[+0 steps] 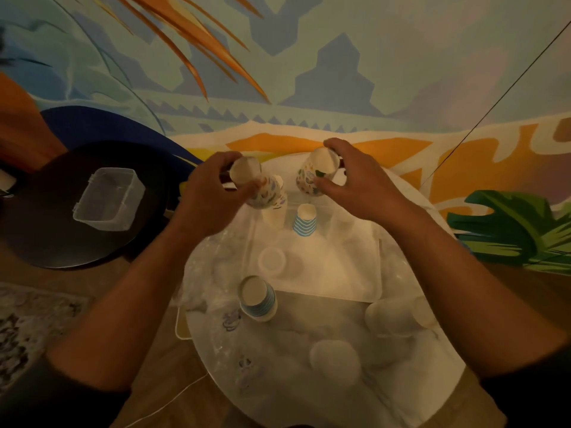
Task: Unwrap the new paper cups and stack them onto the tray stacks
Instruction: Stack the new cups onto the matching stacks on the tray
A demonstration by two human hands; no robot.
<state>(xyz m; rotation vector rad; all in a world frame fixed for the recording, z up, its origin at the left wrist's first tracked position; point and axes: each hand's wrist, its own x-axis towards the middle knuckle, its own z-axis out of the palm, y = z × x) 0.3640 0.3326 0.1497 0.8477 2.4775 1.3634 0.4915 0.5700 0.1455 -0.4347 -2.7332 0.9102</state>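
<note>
My left hand (213, 193) grips a patterned paper cup stack (262, 193), tilted, above the far left of the white tray (340, 282). My right hand (355, 177) holds another patterned cup stack (315, 174), mouth tilted toward me, above the tray's far side. On the tray an upturned blue-striped cup stack (305, 220) stands between my hands, with a white stack (276, 211) beside it. A second blue-striped stack (259, 299) lies tilted at the tray's near left edge. Crumpled clear wrapping (216, 270) sits left of the tray.
White cups (335, 359) lie in clear wrap on the round table near me. A dark round table (46, 217) on the left carries a clear plastic box (108, 199). A painted wall is close behind. A thin cord (160, 406) runs across the wooden floor.
</note>
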